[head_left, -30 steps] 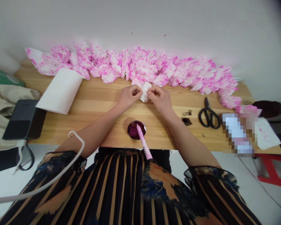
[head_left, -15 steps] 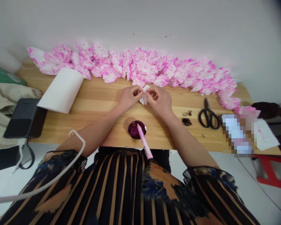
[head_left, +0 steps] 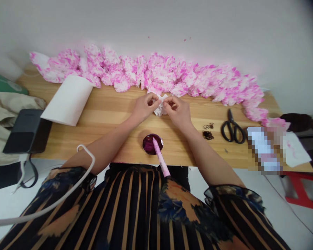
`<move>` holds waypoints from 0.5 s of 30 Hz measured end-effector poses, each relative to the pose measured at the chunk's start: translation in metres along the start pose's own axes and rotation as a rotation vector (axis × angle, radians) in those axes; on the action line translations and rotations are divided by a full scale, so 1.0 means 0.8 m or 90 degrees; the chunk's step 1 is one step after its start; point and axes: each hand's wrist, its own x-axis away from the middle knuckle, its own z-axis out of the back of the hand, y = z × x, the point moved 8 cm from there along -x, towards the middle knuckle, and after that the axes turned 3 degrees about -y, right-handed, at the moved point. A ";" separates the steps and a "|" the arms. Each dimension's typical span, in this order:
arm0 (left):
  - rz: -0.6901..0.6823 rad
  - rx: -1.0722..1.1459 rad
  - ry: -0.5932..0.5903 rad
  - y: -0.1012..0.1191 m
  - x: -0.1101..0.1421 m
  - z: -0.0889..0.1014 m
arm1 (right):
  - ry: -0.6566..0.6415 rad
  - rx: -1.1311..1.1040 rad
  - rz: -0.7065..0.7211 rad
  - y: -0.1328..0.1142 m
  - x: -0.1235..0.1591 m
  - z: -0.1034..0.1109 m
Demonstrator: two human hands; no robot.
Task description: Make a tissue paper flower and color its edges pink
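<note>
Between my two hands is a small, crumpled white tissue paper flower [head_left: 160, 109], its layers ruffled. My left hand [head_left: 145, 106] pinches it from the left with thumb and forefinger. From the right, the fingertips of my right hand [head_left: 177, 110] close on the same tissue, partly covering it. Just behind my hands runs a long heap of pink-edged white tissue flowers [head_left: 161, 71]. Nearer my body, a pink marker pen [head_left: 161, 161] leans with one end in a small round dish of dark purple liquid [head_left: 148, 146].
On the left stand a white paper roll [head_left: 69, 100] and a black box-shaped device [head_left: 28, 132]. To the right lie black scissors [head_left: 232, 130], small dark wire-like pieces [head_left: 208, 134], a blurred-out phone [head_left: 264, 149] and a pink-marked white paper [head_left: 296, 149]. A white cable [head_left: 75, 187] crosses my left arm.
Both hands stay at the tissue with small finger movements. Its lower part looks more spread and ruffled now than half a second ago. The surrounding things stay put.
</note>
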 end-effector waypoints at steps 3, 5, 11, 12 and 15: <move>0.001 -0.004 0.005 -0.002 0.000 0.001 | -0.009 0.023 0.021 -0.006 0.001 -0.001; -0.007 -0.025 0.012 0.001 0.001 0.002 | -0.003 0.047 0.027 -0.008 0.001 0.001; -0.066 -0.099 -0.009 0.019 0.006 -0.003 | 0.034 0.141 0.087 -0.020 0.004 0.008; -0.073 -0.112 -0.013 0.022 0.007 -0.004 | 0.036 0.153 0.091 -0.021 0.004 0.008; -0.091 -0.139 -0.021 0.026 0.009 -0.006 | 0.041 0.149 0.065 -0.016 0.003 0.008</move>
